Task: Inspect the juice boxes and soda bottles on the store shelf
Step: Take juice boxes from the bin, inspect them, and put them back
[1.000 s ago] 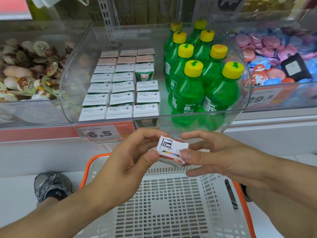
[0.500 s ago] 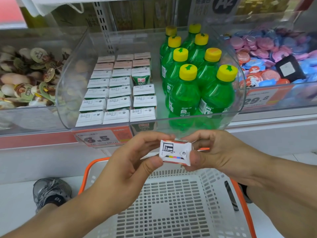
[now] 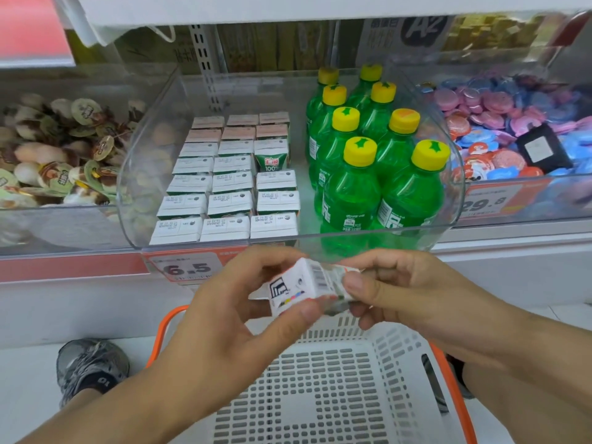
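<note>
The clear bin [image 3: 150, 174] holds eight green soda bottles [image 3: 350, 190] with yellow caps, set in two columns of four. Beside them, juice boxes [image 3: 229, 205] stand in three columns: roughly twenty-one, far rows blurred. One juice box [image 3: 296, 288] is held by two hands. One basket [image 3: 323, 379] and one shoe [image 3: 91, 368] are visible.

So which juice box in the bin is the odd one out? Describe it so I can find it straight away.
Start at the clear curved bin on the shelf, with green soda bottles on its right side. The juice boxes fill its left side in three columns. In the right column, the odd juice box shows a green front printed 100%, while its neighbours show only pale tops.
</note>
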